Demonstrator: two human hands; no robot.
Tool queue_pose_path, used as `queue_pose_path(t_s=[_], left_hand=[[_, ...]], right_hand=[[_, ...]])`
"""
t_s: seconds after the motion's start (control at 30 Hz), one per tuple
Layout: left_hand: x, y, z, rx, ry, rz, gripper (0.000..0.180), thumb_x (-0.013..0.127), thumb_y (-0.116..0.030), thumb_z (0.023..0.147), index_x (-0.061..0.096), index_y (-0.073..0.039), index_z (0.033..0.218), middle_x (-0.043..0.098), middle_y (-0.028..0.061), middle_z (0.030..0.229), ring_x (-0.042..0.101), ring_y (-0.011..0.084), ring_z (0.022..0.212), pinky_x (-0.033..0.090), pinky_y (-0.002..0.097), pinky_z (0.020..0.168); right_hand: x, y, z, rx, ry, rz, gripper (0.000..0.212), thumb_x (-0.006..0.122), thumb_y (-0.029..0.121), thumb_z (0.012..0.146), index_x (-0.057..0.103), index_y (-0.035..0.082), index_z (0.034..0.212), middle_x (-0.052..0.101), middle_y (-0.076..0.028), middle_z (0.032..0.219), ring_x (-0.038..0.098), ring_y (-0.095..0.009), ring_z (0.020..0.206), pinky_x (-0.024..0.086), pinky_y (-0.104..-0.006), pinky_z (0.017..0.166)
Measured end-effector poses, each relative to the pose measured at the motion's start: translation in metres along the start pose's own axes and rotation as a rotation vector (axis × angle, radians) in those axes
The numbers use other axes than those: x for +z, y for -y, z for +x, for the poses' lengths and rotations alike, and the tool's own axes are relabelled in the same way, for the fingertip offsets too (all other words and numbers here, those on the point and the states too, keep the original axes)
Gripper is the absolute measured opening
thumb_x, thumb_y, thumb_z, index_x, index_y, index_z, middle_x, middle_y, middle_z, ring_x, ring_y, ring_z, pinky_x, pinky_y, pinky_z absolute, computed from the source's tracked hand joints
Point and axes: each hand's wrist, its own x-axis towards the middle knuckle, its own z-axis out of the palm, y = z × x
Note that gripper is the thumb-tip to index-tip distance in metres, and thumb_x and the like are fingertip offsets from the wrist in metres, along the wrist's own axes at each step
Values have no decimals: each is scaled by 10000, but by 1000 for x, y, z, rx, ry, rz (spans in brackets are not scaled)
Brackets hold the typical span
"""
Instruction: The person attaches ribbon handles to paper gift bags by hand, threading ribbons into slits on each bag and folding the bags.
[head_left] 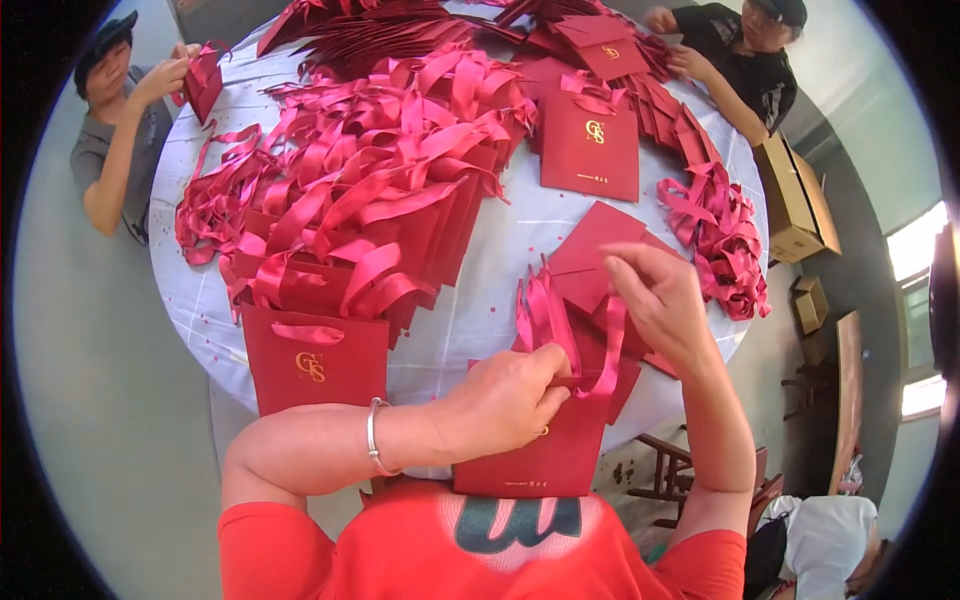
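A red paper gift bag [535, 455] stands tilted against my front at the table's near edge. My left hand [510, 395], with a silver bangle at its wrist, is closed on the bag's top edge, its fingertips partly hidden. From that edge a pink-red satin ribbon [605, 360] rises to my right hand [655, 295], which is raised and closed, with the ribbon's upper end at its thumb and fingers. More loose ribbons [543, 310] stand up just beyond my left hand. Several flat red bags [600, 250] lie overlapping behind.
A round table with a white cloth [500, 262] carries rows of ribboned bags [370, 200] on the left. Loose ribbon heaps [725, 250] lie at the right. Two people work across the table; another is at lower right. Cardboard boxes [795, 200] and wooden chairs [665, 475] stand to the right.
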Motion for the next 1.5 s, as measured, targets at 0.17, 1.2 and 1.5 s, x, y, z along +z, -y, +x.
queue_pose_path(t_s=[0.17, 1.2, 1.5], left_hand=[[-2, -2, 1, -10, 28, -14, 181, 609, -129, 936, 585, 13, 1045, 657, 189, 691, 662, 271, 537, 498, 403, 527], [-8, -11, 7, -200, 144, -106, 179, 576, -142, 949, 570, 37, 953, 652, 176, 667, 660, 252, 517, 506, 393, 506], [-4, -7, 6, -161, 74, -95, 185, 568, -137, 931, 583, 24, 842, 612, 175, 560, 649, 282, 491, 510, 426, 537]], right_hand=[[-18, 9, -24, 55, 63, -143, 192, 728, 148, 865, 697, -41, 856, 669, -99, 728, 609, -120, 646, 483, -299, 587], [-1, 20, -62, 470, 197, 453, 137, 813, 120, 808, 723, 19, 832, 613, 50, 637, 510, -14, 558, 384, -189, 488], [-1, 40, -53, 70, 244, 1069, 202, 688, -123, 736, 663, -13, 904, 689, -140, 850, 674, -177, 776, 541, -306, 711]])
